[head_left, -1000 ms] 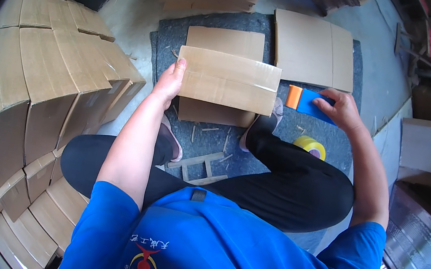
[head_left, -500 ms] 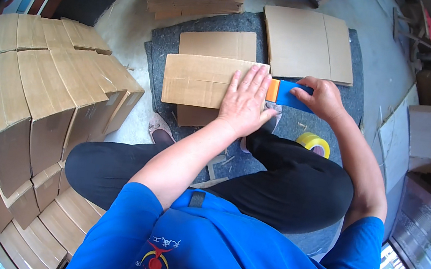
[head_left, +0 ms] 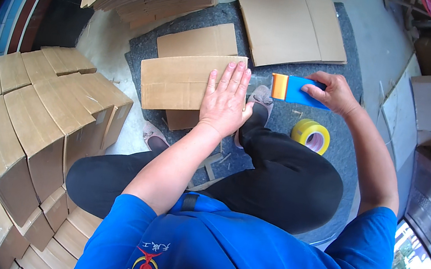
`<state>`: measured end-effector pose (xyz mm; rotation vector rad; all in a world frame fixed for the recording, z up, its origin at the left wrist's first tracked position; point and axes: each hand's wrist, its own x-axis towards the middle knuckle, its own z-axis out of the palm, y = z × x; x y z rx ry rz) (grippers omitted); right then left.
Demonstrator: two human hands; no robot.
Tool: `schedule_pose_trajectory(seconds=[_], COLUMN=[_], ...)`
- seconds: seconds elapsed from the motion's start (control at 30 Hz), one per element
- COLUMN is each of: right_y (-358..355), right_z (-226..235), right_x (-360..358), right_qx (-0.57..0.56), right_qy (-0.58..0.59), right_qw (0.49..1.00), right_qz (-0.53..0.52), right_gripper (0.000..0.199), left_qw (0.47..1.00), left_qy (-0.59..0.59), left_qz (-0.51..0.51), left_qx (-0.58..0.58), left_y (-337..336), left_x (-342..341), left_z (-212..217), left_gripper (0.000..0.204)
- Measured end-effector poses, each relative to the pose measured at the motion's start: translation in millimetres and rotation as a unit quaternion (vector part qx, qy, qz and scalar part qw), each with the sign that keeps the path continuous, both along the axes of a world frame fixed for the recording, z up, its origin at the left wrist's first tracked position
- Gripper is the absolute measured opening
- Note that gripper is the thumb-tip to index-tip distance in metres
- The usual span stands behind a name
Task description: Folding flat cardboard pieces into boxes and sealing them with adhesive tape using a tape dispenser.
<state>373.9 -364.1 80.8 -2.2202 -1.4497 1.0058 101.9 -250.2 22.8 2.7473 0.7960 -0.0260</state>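
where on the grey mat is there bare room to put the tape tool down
Bare patches on the grey mat: the strip between the yellow tape roll and the flat cardboard sheet, under the right hand holding the blue tape tool. Crowded: the folded carton under the left hand.

The person wears a blue short-sleeved shirt (head_left: 242, 255) with a small red-and-yellow emblem (head_left: 147, 263), black trousers (head_left: 281, 180) and greyish shoes (head_left: 262, 94).
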Motion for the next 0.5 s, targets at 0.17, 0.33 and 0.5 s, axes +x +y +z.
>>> schedule_pose_trajectory(seconds=[0.17,0.33,0.5], right_y=[17.7,54.0,42.2], right_z=[-26.7,6.2,-68.1], right_x=[-35.4,-106.5,-137.2], right_qx=[0.011,0.031,0.075], right_qy=[-0.123,-0.22,-0.201], right_qw=[0.991,0.974,0.971], right_qz=[0.048,0.031,0.103], right_gripper=[0.037,0.025,0.027], left_qw=[1.0,1.0,0.999], left_qy=[0.011,0.013,-0.028], left_qz=[-0.009,-0.015,-0.001], left_qx=[0.007,-0.018,-0.03], left_y=[-0.3,2.6,0.9], left_x=[2.7,-3.1,-4.4], left_z=[2.1,8.2,0.4], left_gripper=[0.091,0.099,0.093])
